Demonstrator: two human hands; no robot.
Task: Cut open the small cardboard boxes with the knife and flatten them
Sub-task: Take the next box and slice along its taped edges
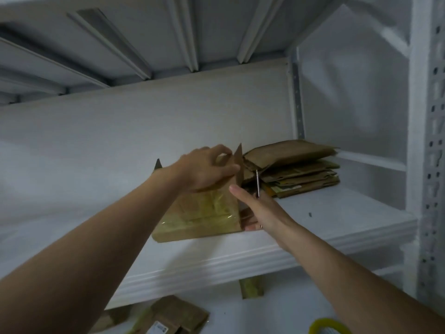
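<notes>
A small brown cardboard box (204, 213) with yellowish tape stands on the white shelf (325, 213), its top flaps raised. My left hand (207, 169) grips the box's top edge beside an upright flap. My right hand (262, 208) sits at the box's right side and holds a thin metal knife (257, 184), blade pointing up, with the forefinger stretched toward the box's corner. The lower fingers of that hand curl under the box's right end.
A stack of flattened cardboard boxes (296, 167) lies at the back right of the shelf. More cardboard boxes (173, 317) lie on the level below, with a yellow ring-shaped object (322, 325) at the bottom edge. A perforated steel upright (433, 165) stands at right.
</notes>
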